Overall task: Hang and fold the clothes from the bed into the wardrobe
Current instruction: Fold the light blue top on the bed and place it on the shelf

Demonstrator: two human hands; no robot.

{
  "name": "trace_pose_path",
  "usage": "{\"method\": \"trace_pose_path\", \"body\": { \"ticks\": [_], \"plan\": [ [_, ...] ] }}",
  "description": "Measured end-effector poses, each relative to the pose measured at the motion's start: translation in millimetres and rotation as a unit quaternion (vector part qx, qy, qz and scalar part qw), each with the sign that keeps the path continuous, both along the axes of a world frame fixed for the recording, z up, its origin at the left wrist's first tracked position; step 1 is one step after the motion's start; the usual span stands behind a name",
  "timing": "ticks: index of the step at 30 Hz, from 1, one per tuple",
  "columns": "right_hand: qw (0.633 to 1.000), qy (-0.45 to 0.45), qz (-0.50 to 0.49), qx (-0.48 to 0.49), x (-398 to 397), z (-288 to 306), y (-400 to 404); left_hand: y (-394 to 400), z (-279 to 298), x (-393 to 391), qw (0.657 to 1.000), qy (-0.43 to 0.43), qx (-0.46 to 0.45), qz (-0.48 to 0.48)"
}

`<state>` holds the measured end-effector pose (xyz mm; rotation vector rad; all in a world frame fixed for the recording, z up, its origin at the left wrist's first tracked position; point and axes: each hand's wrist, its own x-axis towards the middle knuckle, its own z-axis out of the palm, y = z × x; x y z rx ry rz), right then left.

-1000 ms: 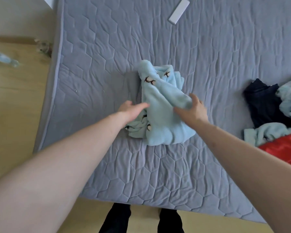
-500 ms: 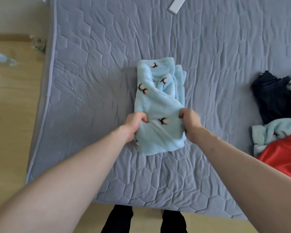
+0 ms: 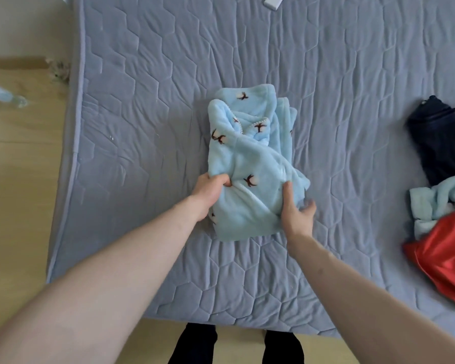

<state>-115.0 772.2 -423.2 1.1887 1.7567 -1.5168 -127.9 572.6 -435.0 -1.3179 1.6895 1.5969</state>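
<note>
My left hand (image 3: 210,190) pinches the soft, floppy fleece pyjama top (image 3: 250,164), right hand (image 3: 296,208) clamps its side edge

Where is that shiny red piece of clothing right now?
In the head view the red garment lies at the right edge of the bed, just below a crumpled light blue piece and a dark navy one.

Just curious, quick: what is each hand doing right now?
Left hand: grips the folded light-blue fleece garment.
Right hand: also holds it, thumb on top.
</note>
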Motion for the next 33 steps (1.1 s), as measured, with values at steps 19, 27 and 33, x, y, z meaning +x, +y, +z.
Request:
{"method": "trace_pose_path", "body": {
  "ticks": [19,27,33],
  "plan": [
    [0.998,-0.033,-0.047,-0.018,4,-44,14,-26,27,-191,0.742,0.035,-0.334,-0.581],
    [0.993,-0.069,-0.060,-0.077,8,-70,35,-1,-8,-183,0.803,-0.063,-0.171,-0.568],
    [0.982,-0.140,0.041,-0.120,-4,-53,56,-38,3,-116,0.895,-0.148,0.083,-0.413]
  ]
}}
